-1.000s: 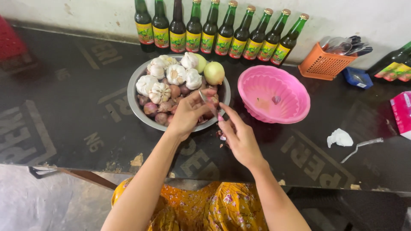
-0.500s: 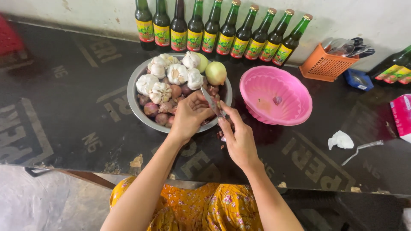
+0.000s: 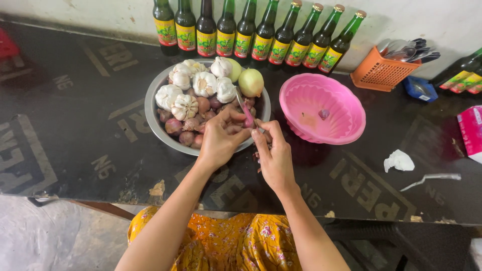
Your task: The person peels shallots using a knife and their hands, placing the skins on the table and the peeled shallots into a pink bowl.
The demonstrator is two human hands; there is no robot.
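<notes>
A metal bowl (image 3: pixel 152 118) holds garlic bulbs (image 3: pixel 185 106), small red shallots (image 3: pixel 173 126) and a yellow onion (image 3: pixel 250 82). My left hand (image 3: pixel 221 139) is over the bowl's near rim, fingers closed around a shallot that is mostly hidden. My right hand (image 3: pixel 273 158) sits just right of it and grips a small knife (image 3: pixel 244 110), whose blade points up over the bowl against the shallot. To the right, a pink plastic bowl (image 3: pixel 346 125) holds one small peeled piece (image 3: pixel 324 114).
A row of green and dark bottles (image 3: pixel 256 32) lines the wall behind the bowls. An orange basket (image 3: pixel 384 75) with utensils stands at the back right. A crumpled white scrap (image 3: pixel 399 161) and a white plastic spoon (image 3: pixel 432 179) lie on the black table (image 3: pixel 75 125).
Both hands stay at the bowl's near rim; the knife blade has shifted slightly against the shallot. The view has moved a little.
</notes>
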